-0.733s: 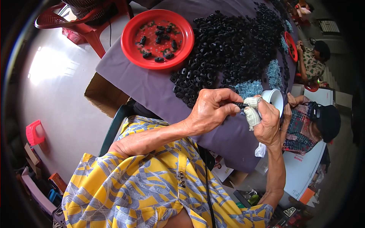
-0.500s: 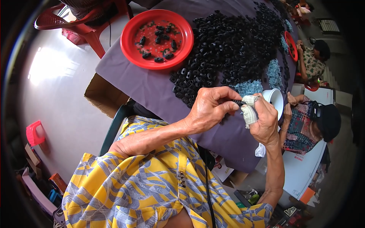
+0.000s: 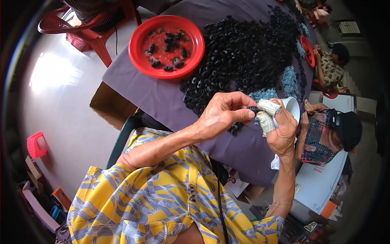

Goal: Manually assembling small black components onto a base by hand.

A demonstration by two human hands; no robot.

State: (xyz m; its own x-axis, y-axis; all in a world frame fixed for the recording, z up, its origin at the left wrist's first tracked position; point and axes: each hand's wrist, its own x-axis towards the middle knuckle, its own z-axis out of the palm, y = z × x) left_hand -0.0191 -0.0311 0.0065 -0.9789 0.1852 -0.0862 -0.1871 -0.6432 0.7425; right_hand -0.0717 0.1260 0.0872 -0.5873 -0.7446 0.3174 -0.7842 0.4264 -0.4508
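A small black ribbed plastic piece (image 3: 254,109) is pinched between the fingertips of both hands above the table's near edge. My left hand (image 3: 225,114) grips its left end with thumb and forefinger. My right hand (image 3: 283,128), with whitish knitted covers on thumb and forefinger, closes on its other end, which the covers partly hide. Beyond the hands spreads a large heap of similar black pieces (image 3: 243,53). A pile of small bluish, shiny bits (image 3: 263,94) lies just past my fingers. Behind my right hand stands a white bowl (image 3: 293,109).
A red round tray (image 3: 136,61) with several black pieces sits at the far left of the purple-covered table (image 3: 134,87). More bluish bits (image 3: 290,81) and a second red tray (image 3: 304,42) lie to the right. Two people (image 3: 325,134) sit along the right side. An open cardboard box (image 3: 109,103) stands below the left edge.
Both hands stay together on the black piece, and more of it shows between the fingertips. The right hand's covered fingers have shifted slightly. The whole view has moved a little.
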